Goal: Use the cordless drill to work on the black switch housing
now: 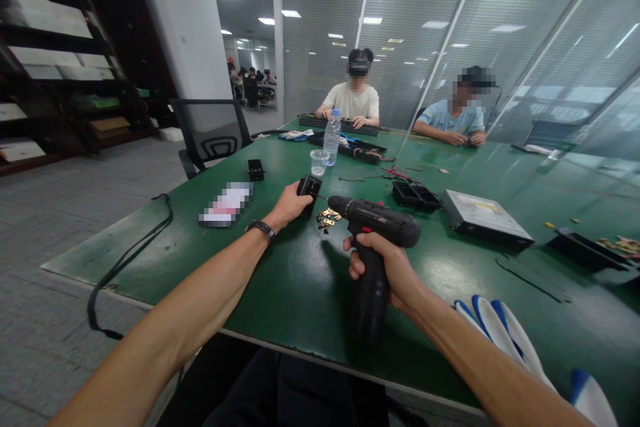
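Note:
My right hand is wrapped around the handle of a black cordless drill. The drill's thin bit points left, its tip at or close to a small black box-shaped part; whether they touch I cannot tell. That part is gripped upright by my left hand, thumb across its near side. Just below, on the table, lies a small heap of brass-coloured plates and dark screws. A similar black part sits off to the left, beyond a phone.
The green table holds a water bottle, a plastic cup, black trays, a silver-topped drive and blue-white gloves. A black strap hangs over the left edge. Two people sit across the table.

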Demonstrator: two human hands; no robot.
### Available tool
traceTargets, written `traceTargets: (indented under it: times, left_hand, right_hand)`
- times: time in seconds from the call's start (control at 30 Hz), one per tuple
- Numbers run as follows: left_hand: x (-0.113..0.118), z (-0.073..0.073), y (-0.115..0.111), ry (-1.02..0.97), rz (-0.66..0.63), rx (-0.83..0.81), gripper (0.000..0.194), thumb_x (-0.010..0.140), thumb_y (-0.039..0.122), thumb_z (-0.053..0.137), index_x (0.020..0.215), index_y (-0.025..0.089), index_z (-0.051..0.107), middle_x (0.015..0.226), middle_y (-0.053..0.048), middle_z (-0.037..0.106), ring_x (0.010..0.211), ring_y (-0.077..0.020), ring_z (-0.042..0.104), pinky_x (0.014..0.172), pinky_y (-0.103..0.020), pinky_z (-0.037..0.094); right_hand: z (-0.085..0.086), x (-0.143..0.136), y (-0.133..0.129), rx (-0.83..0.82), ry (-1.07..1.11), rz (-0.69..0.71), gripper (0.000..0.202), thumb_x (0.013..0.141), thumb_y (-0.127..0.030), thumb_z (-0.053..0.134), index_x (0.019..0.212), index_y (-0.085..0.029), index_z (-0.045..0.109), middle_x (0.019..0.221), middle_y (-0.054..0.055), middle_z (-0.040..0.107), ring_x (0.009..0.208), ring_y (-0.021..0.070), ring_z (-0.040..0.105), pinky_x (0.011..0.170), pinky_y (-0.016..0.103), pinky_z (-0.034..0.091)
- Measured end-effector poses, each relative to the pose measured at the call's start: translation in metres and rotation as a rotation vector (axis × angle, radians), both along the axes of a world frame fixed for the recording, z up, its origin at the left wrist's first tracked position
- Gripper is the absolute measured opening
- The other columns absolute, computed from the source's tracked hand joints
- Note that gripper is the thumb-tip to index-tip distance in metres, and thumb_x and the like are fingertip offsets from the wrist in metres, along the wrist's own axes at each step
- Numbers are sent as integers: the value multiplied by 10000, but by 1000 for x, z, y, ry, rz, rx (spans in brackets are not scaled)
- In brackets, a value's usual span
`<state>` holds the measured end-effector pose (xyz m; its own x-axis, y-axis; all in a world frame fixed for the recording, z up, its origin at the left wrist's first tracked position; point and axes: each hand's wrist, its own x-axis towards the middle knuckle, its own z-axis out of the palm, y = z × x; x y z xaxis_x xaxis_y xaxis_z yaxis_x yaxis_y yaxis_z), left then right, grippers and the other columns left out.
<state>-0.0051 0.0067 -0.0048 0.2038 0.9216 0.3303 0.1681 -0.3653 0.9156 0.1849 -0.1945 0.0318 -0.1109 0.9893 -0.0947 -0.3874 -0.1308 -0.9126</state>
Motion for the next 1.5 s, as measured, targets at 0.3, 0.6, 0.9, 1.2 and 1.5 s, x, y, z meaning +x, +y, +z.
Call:
traceTargets:
  times: [0.3,0.6,0.9,1.2,1.5]
  left_hand:
    - [1,2,-2,-2,4,15,257,657,224,610,893,131,649,784,-11,626,705,-159,546,681,-266,453]
    - [0,-1,1,31,12,25,252,677,220,605,906,125,649,796,-7,618,706,-148,534,668,-249,435]
    - [0,0,0,27,4,13,257,680,223,610,916,129,649,795,-8,619,710,-155,548,662,-251,435]
    - [0,-1,2,33,4,18,286,677,231,611,936,121,662,832,-24,644,741,-166,565,662,-253,441]
    - [0,0,0,38,5,27,277,674,223,602,925,121,660,804,-15,631,711,-155,550,643,-246,431]
  right_hand:
    - [0,0,1,4,23,-6,148,857,-296,634,863,-160,692,546,22,604,468,161,537,497,298,453]
    - [-3,1,2,2,13,-6,169,863,-300,629,884,-151,707,529,17,593,470,162,540,507,299,462]
    - [-1,0,0,23,1,-7,186,879,-285,614,824,-139,715,524,26,590,468,151,533,517,296,464]
    - [-3,1,1,26,9,-8,191,886,-283,606,836,-141,723,504,26,580,474,158,532,525,300,463]
    - [0,0,1,0,21,-14,182,854,-288,634,796,-138,721,535,29,590,462,145,508,504,294,458]
